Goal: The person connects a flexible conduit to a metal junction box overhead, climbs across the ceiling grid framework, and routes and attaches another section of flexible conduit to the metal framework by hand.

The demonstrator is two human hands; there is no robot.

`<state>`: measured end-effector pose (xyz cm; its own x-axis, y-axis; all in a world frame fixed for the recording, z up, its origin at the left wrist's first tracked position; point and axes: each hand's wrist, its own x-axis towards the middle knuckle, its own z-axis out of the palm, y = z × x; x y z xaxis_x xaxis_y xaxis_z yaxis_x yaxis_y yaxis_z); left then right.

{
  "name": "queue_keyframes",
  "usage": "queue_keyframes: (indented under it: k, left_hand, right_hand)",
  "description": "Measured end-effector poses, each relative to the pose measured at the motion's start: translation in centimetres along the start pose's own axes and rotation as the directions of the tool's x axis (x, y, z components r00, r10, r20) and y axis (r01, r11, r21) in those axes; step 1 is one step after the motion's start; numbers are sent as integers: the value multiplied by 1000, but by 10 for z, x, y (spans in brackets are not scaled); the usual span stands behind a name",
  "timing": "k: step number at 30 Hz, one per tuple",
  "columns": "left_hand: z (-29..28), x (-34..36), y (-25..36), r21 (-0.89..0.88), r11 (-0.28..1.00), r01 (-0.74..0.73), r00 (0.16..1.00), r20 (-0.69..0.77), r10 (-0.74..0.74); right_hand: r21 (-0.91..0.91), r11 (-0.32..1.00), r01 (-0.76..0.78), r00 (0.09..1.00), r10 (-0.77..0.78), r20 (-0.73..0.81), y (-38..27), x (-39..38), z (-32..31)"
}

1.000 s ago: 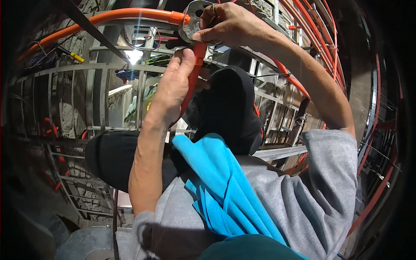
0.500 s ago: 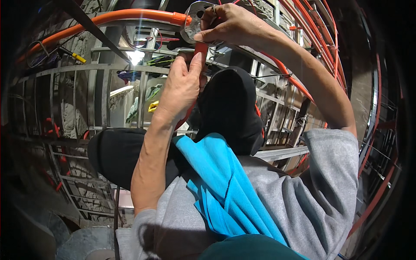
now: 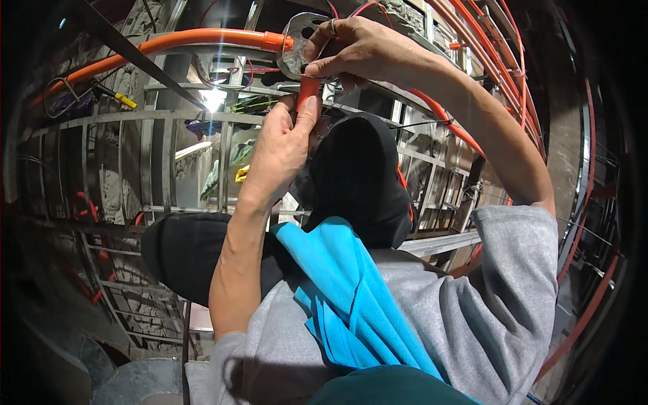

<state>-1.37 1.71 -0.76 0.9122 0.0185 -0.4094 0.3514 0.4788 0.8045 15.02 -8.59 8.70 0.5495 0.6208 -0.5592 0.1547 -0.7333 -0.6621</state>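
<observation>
A round metal junction box (image 3: 293,57) with holes sits at the top of the head view. From the left, an orange flexible conduit (image 3: 202,36) runs into its side. My left hand (image 3: 278,148) is wrapped round a second orange conduit (image 3: 309,92), its thumb along it, holding its upper end against the box's lower edge. The fingers and thumb of my right hand (image 3: 368,50) are closed at the box's right rim, gripping it; a ring is on one finger. Whatever lies behind those fingers is hidden. Red and dark wires (image 3: 370,9) show above the right hand.
Metal framing (image 3: 128,121) spans the space below the hands, with rough masonry behind. A bright lamp (image 3: 214,100) shines at left, near a yellow-handled tool (image 3: 125,100). Several orange conduits (image 3: 496,61) run down the right. My black-clad knees (image 3: 358,175) and a blue cloth (image 3: 344,277) are close below.
The fingertips of my right hand have shifted slightly at the box's rim. My left hand stays on the conduit, a little lower in view. The whole view has tilted slightly.
</observation>
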Motion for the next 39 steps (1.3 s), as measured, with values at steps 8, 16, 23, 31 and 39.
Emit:
queue_keyframes:
  k: [8,16,23,31,39]
  left_hand:
    - [11,-1,2,-32,996,-83,981,-180,76]
    - [13,0,-1,273,955,-118,951,-246,188]
    - [9,-3,11,-11,997,-74,990,-124,72]
    - [-5,8,-1,-198,975,104,991,103,-85]
    - [13,8,-2,216,973,-82,973,-195,126]
  right_hand:
    - [-211,977,18,996,-35,-77,0,9,1]
    - [-211,977,-7,998,-7,-67,-1,12,1]
    - [-110,993,-34,999,35,13,-4,8,-5]
    - [-191,981,23,997,-37,-72,3,9,1]
    - [-275,961,24,995,-49,-87,2,12,1]
